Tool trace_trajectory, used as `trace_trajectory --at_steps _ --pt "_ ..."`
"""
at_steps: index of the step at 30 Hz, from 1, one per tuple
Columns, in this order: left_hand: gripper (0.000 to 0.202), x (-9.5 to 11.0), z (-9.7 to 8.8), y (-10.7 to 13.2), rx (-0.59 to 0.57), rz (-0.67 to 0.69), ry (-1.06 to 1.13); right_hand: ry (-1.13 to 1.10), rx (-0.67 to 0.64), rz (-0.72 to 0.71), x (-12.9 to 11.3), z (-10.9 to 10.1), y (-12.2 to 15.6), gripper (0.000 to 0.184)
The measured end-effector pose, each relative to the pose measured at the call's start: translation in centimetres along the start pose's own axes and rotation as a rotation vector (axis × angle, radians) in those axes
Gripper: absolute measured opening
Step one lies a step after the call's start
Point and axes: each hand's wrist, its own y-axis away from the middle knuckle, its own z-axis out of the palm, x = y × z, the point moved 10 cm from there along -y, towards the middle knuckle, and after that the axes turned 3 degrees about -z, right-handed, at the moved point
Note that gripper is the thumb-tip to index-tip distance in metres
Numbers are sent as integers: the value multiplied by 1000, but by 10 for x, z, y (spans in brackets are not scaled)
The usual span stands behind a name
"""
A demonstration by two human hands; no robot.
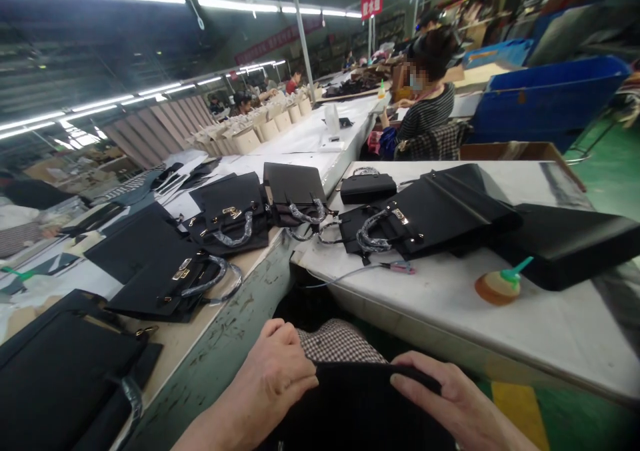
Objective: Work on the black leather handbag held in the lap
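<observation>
A black bag (363, 407) rests upright over my lap at the bottom of the view, its straight top edge toward the tables. My left hand (280, 371) is closed on the left end of that edge, fingers curled and thumb pressed on it. On the right, my right hand (443, 387) pinches the same edge between thumb and fingers. The bag's lower part runs out of view and looks too dark to make out details. Behind it shows a checked cloth (343, 341).
Black handbags (165, 264) with wrapped handles lie along the left table. More black bags (450, 204) cover the right table (440, 331), with a glue bottle (497, 285) and a thin cabled tool (400, 267) near its front. A co-worker (427, 111) sits beyond, beside blue bins (550, 104).
</observation>
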Motion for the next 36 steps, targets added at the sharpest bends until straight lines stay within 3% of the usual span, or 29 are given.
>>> trace_trajectory --at_steps 9,24,28,33,36 --pt "33 18 1 12 27 253 -113 -132 -20 15 -2 5 -1 42" --pt "34 34 -5 24 51 404 -175 -108 -10 6 -8 3 0 41" --pt "27 21 -3 21 92 265 -182 -93 -15 8 -6 4 -2 41" --pt "8 -20 8 10 48 -196 -67 -112 -30 -18 -1 6 -3 38" --pt "13 -34 15 7 -32 -352 -37 -93 -55 -28 -4 5 0 35"
